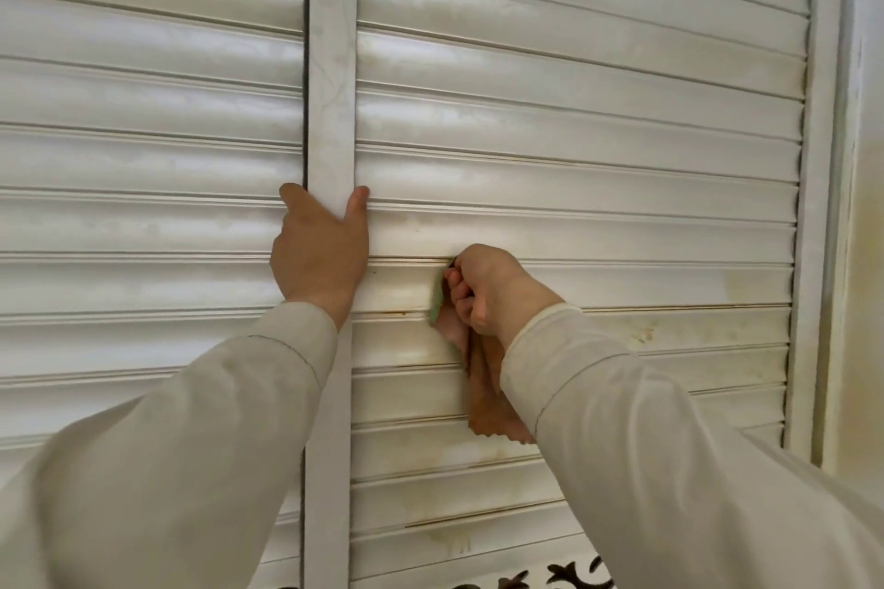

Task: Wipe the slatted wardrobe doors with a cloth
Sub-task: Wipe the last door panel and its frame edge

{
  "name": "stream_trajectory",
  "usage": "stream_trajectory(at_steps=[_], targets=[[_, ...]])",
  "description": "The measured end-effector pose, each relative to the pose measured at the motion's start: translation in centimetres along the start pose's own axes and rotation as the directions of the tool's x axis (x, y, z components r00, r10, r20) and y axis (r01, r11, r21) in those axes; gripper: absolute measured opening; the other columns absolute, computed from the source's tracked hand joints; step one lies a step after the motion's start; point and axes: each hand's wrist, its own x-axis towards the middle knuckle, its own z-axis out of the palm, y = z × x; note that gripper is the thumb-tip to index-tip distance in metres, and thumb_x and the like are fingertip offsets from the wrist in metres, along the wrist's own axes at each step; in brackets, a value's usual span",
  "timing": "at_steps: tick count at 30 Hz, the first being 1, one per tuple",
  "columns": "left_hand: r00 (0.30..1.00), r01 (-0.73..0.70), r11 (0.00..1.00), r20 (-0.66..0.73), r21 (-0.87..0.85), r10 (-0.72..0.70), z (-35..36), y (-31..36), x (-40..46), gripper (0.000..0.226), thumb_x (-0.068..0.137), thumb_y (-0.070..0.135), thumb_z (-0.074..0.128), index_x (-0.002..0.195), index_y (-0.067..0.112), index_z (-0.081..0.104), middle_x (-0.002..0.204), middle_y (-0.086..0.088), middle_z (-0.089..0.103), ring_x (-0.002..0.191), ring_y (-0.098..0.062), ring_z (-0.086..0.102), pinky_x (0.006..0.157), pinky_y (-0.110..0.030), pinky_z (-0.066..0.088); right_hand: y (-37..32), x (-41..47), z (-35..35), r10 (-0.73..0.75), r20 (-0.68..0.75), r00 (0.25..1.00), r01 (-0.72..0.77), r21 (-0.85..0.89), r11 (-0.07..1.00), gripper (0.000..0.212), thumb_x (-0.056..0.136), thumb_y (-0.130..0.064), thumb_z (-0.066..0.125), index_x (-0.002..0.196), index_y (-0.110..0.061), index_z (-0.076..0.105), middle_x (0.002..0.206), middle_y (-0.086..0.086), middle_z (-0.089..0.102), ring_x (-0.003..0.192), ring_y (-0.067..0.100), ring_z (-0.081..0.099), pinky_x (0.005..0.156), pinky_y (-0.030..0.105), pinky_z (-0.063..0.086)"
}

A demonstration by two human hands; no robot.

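1. Against the right-hand white slatted wardrobe door (598,187), close to its left edge, the soft orange-brown cloth with a pale green face (478,378) is bunched in the right hand (483,289), whose fingers are curled tightly round it; the loose tail hangs down over the slats below.
2. That cloth looks light, limp and easy to fold. It should mould into the grooves between slats when pressed, and is best held as a wad in the fist, as now, so the free end does not flap.
3. The door itself seems rigid but thin. The painted slats look smooth, and probably a little fragile at their lips, so I would judge steady pressure along each slat safer than force across it. Yellowish stains mark the lower right slats.
4. The left hand (318,249) grips the white upright frame strip (332,62) between the two doors, thumb on one edge and fingers on the other, which likely steadies the door.
5. Dark scrollwork (559,576) shows at the bottom edge.
6. No brand, label or writing can be read anywhere.
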Motion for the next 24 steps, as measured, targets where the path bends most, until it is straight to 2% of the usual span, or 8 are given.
stream_trajectory(at_steps=[6, 10, 13, 17, 19, 21, 23, 24], targets=[[0.999, -0.025, 0.999, 0.027, 0.022, 0.024, -0.1, -0.4, 0.3, 0.065, 0.093, 0.066, 0.045, 0.122, 0.009, 0.036, 0.112, -0.019, 0.064, 0.101, -0.044, 0.061, 0.073, -0.038, 0.036, 1.2, -1.8, 5.2, -0.025, 0.065, 0.998, 0.031, -0.091, 0.995, 0.030, 0.093, -0.010, 0.032, 0.067, -0.016, 0.047, 0.052, 0.000, 0.044, 0.025, 0.007, 0.027, 0.029, 0.010, 0.015], [0.997, -0.041, 0.999, 0.058, 0.023, 0.040, -0.1, -1.0, 0.9, 0.064, 0.091, 0.068, 0.045, 0.119, 0.012, 0.035, 0.106, -0.015, 0.064, 0.095, -0.041, 0.062, 0.071, -0.039, 0.043, 2.1, -3.2, 8.8, -0.064, 0.086, 0.994, 0.073, -0.109, 0.991, 0.028, 0.094, -0.009, 0.035, 0.072, -0.015, 0.051, 0.056, 0.003, 0.046, 0.031, 0.008, 0.033, 0.029, 0.011, 0.017], [0.997, -0.058, 0.998, 0.052, 0.019, 0.057, -0.1, -1.4, 1.1, 0.065, 0.090, 0.069, 0.044, 0.120, 0.012, 0.035, 0.104, -0.014, 0.064, 0.093, -0.040, 0.063, 0.073, -0.043, 0.049, 2.3, -3.2, 8.8, -0.100, 0.074, 0.992, 0.105, -0.068, 0.992, 0.024, 0.092, -0.004, 0.038, 0.075, -0.013, 0.054, 0.057, 0.004, 0.047, 0.026, 0.007, 0.032, 0.029, 0.011, 0.018], [0.997, -0.069, 0.998, 0.045, 0.007, 0.069, 0.0, -1.5, 1.0, 0.065, 0.091, 0.068, 0.044, 0.120, 0.011, 0.035, 0.108, -0.016, 0.064, 0.097, -0.041, 0.061, 0.073, -0.040, 0.041, 2.7, -2.2, 5.9, -0.195, 0.039, 0.980, 0.198, -0.088, 0.976, 0.024, 0.090, -0.006, 0.047, 0.070, -0.011, 0.059, 0.048, 0.002, 0.055, 0.032, 0.007, 0.039, 0.033, 0.015, 0.025], [0.997, -0.066, 0.998, 0.040, -0.003, 0.066, 0.1, -1.4, 0.8, 0.064, 0.092, 0.067, 0.045, 0.119, 0.010, 0.035, 0.108, -0.017, 0.063, 0.097, -0.042, 0.061, 0.073, -0.040, 0.039, 3.1, -1.7, 3.5, -0.313, -0.008, 0.950, 0.313, 0.014, 0.950, 0.022, 0.093, -0.008, 0.050, 0.074, -0.006, 0.062, 0.050, 0.003, 0.061, 0.036, 0.009, 0.049, 0.036, 0.016, 0.035], [0.997, -0.067, 0.998, 0.038, -0.004, 0.068, 0.2, -1.5, 0.6, 0.064, 0.092, 0.067, 0.045, 0.119, 0.010, 0.035, 0.108, -0.018, 0.063, 0.097, -0.043, 0.061, 0.073, -0.040, 0.039, 2.9, -1.3, 0.8, -0.390, -0.060, 0.919, 0.392, 0.249, 0.886, 0.021, 0.096, -0.010, 0.050, 0.081, -0.004, 0.062, 0.058, 0.005, 0.066, 0.043, 0.013, 0.058, 0.041, 0.019, 0.046], [0.996, -0.077, 0.997, 0.032, -0.018, 0.078, 0.5, -1.5, 0.5, 0.063, 0.093, 0.066, 0.045, 0.118, 0.010, 0.035, 0.105, -0.017, 0.063, 0.094, -0.042, 0.061, 0.072, -0.039, 0.041, 1.6, -1.0, -1.0, -0.432, -0.062, 0.900, 0.418, 0.408, 0.812, 0.021, 0.100, -0.015, 0.049, 0.088, -0.004, 0.063, 0.073, 0.008, 0.071, 0.058, 0.016, 0.066, 0.060, 0.025, 0.055], [0.996, -0.080, 0.997, 0.026, -0.023, 0.081, 0.5, -1.5, 0.5, 0.063, 0.093, 0.066, 0.045, 0.117, 0.010, 0.035, 0.104, -0.017, 0.064, 0.094, -0.042, 0.062, 0.071, -0.039, 0.041, 0.8, -0.9, -1.2, -0.453, -0.044, 0.890, 0.429, 0.412, 0.804, 0.022, 0.101, -0.016, 0.048, 0.090, -0.005, 0.063, 0.079, 0.009, 0.071, 0.065, 0.017, 0.068, 0.070, 0.028, 0.057]])
